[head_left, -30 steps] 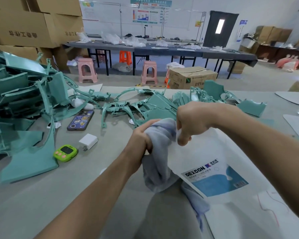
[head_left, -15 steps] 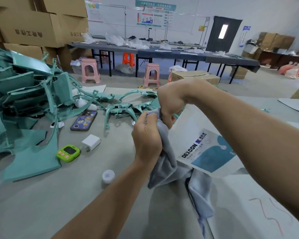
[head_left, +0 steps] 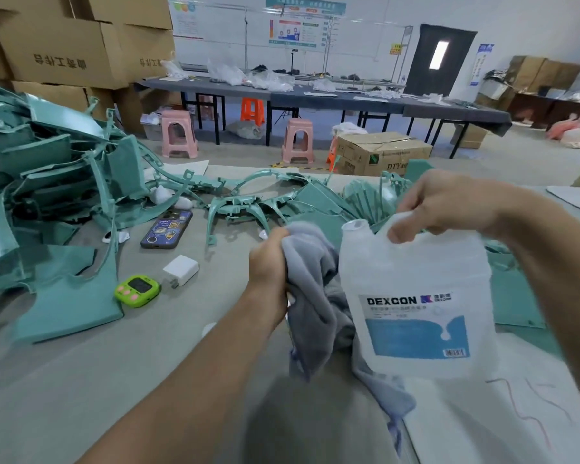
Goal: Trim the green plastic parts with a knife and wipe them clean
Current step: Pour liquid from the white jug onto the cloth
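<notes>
My left hand (head_left: pixel 269 262) grips a bunched grey cloth (head_left: pixel 315 296) in the middle of the view. Beside it my right hand (head_left: pixel 429 209) holds a translucent white jug (head_left: pixel 416 279) by its handle. The jug is upright, has a blue DEXCON label, and its mouth is uncapped next to the cloth. A tall pile of green plastic parts (head_left: pixel 47 182) fills the left of the table. More green plastic frames (head_left: pixel 248 205) lie across the far side behind my hands. No knife shows.
On the grey table (head_left: pixel 81 380) lie a phone (head_left: pixel 166 229), a white charger (head_left: pixel 181 270) and a green timer (head_left: pixel 137 290). Flat green panels (head_left: pixel 516 296) lie at right. Cardboard boxes (head_left: pixel 64 45), stools and a long dark table stand beyond.
The jug was tipped with its mouth against the cloth; it now stands upright, lowered and drawn to the right. My left hand kept hold of the cloth.
</notes>
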Tool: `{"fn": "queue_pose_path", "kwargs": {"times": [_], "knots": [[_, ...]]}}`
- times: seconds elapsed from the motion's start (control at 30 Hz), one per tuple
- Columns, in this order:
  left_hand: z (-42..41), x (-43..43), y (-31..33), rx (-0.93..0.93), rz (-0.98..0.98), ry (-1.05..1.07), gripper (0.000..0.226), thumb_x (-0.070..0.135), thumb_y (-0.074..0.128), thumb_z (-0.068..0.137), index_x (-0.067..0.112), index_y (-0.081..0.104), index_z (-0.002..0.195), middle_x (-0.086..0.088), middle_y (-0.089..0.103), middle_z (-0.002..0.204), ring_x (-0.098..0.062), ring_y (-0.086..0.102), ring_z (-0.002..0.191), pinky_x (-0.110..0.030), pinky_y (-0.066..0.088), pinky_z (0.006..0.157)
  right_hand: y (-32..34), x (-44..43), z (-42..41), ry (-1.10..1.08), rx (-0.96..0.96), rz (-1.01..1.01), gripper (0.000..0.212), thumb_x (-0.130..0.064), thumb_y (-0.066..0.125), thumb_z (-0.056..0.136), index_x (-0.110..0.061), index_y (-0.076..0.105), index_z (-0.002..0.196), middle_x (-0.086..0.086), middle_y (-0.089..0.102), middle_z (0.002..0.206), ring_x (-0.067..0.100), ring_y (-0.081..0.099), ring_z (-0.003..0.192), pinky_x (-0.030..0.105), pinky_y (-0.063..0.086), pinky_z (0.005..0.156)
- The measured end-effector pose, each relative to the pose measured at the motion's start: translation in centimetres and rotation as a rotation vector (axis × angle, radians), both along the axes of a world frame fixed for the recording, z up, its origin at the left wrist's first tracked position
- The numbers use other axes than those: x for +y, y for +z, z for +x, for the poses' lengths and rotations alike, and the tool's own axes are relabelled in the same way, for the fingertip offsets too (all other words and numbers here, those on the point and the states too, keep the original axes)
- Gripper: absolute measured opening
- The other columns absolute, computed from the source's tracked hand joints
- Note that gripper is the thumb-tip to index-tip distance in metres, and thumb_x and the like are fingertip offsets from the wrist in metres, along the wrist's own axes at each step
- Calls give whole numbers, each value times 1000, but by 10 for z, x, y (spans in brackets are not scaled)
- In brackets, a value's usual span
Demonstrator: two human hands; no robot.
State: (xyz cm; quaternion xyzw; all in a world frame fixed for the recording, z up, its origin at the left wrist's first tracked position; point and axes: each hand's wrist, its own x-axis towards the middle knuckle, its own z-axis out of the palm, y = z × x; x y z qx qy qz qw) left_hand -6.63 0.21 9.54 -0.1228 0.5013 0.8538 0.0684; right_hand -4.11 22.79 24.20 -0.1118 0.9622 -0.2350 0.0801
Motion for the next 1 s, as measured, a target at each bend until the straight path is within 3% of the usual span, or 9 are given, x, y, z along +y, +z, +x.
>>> {"fn": "queue_pose_path", "kwargs": {"times": [0.07,0.13,0.27,0.43,0.5,0.63,0.73,0.83,1.0], "knots": [[4,-5,-28,65,-363,-9,18,28,63,86,11,69,86,-3,69,84,-24,65,82,-39,56,76,5,10,4,-9,8,-65,43,-49,81,54,-12,60,49,0,37,49,12,30,47,30,25,57],[10,-14,-54,270,-740,40,14,21,64,93,13,74,99,5,65,108,-16,59,107,-35,48,98,11,15,4,-3,29,-106,46,-53,82,51,-10,67,54,0,39,49,10,31,46,30,25,57],[14,-66,-60,450,-1133,159,26,26,65,89,27,71,115,11,60,128,-11,53,123,-28,40,104,20,12,-1,47,80,-208,53,-57,87,49,-8,72,61,3,44,49,9,35,44,15,33,44],[16,-148,-71,301,-1703,-554,50,50,57,72,45,61,122,19,51,130,-11,56,116,-34,50,96,17,-14,-18,64,136,-256,54,-63,85,52,-13,78,72,1,52,51,10,40,48,24,36,53],[22,-157,-80,320,-1693,-715,43,45,62,76,46,59,118,17,51,125,-12,58,111,-29,50,90,11,-29,-22,61,138,-227,51,-62,82,57,-14,78,72,-2,54,51,9,42,48,29,34,58],[14,-158,-78,396,-1594,-481,29,18,64,87,36,66,110,6,63,113,-17,64,103,-25,48,83,-6,-61,-25,67,77,-207,49,-56,81,58,-8,73,65,0,50,52,11,40,50,30,35,58],[6,-149,-32,390,-1078,-172,30,13,73,89,35,68,110,4,66,100,-10,66,83,-23,52,74,-13,-77,-26,73,59,-191,49,-54,80,55,-7,71,64,0,46,52,12,38,51,31,35,60],[11,-120,33,533,-570,-135,29,16,75,82,38,76,101,8,73,95,-4,67,78,-19,56,69,-11,-86,-28,63,74,-144,47,-54,79,56,-9,72,65,-2,46,52,11,39,50,31,35,59],[4,-91,80,698,-817,-177,24,28,78,85,41,78,105,19,70,82,-3,55,71,-18,48,70,-11,-97,-27,57,99,-109,44,-55,78,54,-13,74,64,-4,47,50,12,41,49,32,36,57]]}}
